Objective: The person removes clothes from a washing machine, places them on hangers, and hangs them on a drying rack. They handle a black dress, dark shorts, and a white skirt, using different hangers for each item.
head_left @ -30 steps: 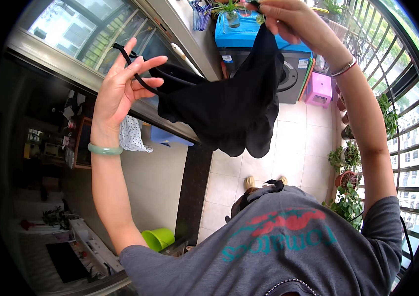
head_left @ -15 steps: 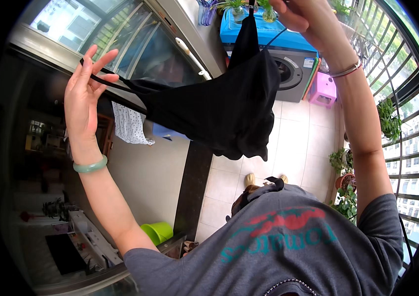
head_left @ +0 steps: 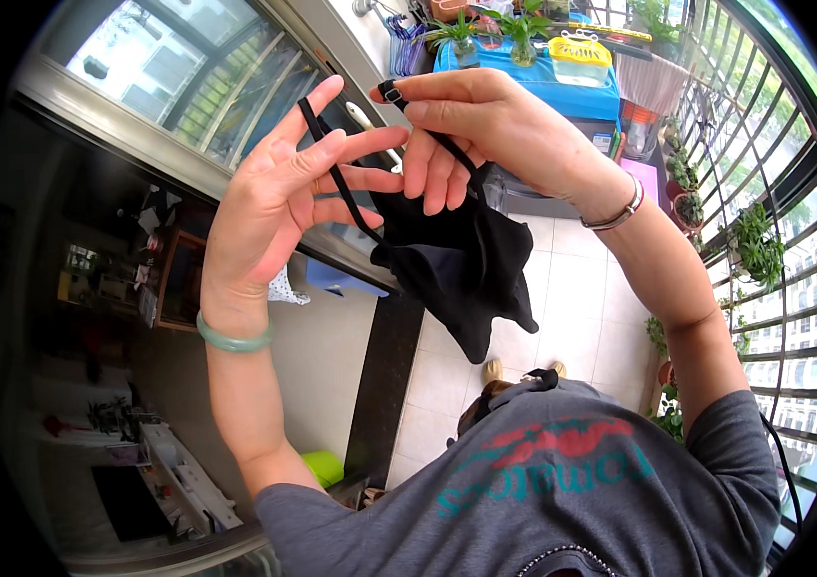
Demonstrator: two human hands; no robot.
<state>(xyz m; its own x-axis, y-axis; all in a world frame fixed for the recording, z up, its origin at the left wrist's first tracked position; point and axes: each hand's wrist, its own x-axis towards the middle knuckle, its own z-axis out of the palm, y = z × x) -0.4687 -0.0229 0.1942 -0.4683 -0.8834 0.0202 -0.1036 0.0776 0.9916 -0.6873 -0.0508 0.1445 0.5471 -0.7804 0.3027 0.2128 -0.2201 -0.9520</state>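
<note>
A black camisole [head_left: 452,274] with thin adjustable straps hangs bunched below my two hands, over the tiled floor. One strap loops around the spread fingers of my left hand [head_left: 269,202], held by the index finger and running down across the others. My right hand [head_left: 514,120] pinches the other strap near its small metal slider, between thumb and index finger; its remaining fingers curl down beside the strap. The fingertips of both hands come close together above the garment. Part of the camisole's upper edge is hidden behind the fingers.
A washing machine with a blue cover [head_left: 562,91] stands ahead, carrying potted plants and a yellow-topped container [head_left: 581,58]. Purple hangers [head_left: 407,48] hang beside it. A window frame is at left, a barred railing with plants [head_left: 756,245] at right, a green bucket [head_left: 322,468] lower left.
My hands have come together from wide apart: the left moved right, the right moved left and down. The camisole went from stretched sideways to hanging in a bunch.
</note>
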